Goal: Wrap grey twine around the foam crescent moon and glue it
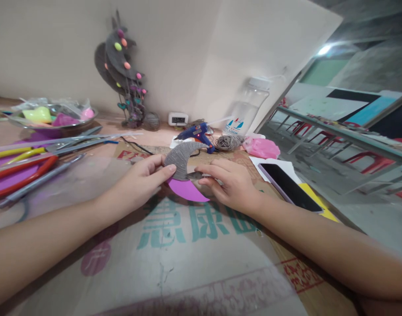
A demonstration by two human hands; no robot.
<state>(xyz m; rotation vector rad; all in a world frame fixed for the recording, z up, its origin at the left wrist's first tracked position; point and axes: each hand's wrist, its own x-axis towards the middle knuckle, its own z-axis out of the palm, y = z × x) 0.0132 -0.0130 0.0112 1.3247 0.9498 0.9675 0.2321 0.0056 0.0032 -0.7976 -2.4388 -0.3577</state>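
Up close, a flattened cardboard sheet (174,250) printed with green characters covers the tabletop (148,137), and both forearms reach in over it from the lower corners. Just past the print the two hands meet on a crescent (182,171) held slightly above the cardboard. Its long axis runs from near to far. The curved back faces left and both horns turn right, the far one slanting up toward a blue glue gun (197,134). The far half is wound in grey twine and the near half is bare purple. The left hand (144,177) pinches the curved back between thumb and fingers. The right hand (230,184) is closed with its fingertips on the inner edge, where the grey winding ends. I cannot tell if it also grips a loose strand. To the right lies a dark phone (288,186) on white paper, with a yellow sheet (319,204) beside it. To the left lie red and yellow rods (19,173) and grey sticks (72,144). Farther back, beside the glue gun, sit a coil of twine (229,141) and a pink bag (262,148). At the wall stand a bowl (52,127) of coloured pieces, a hanging of grey crescents with bright beads (121,66), a small white clock (178,118) and a clear plastic jar (245,109).
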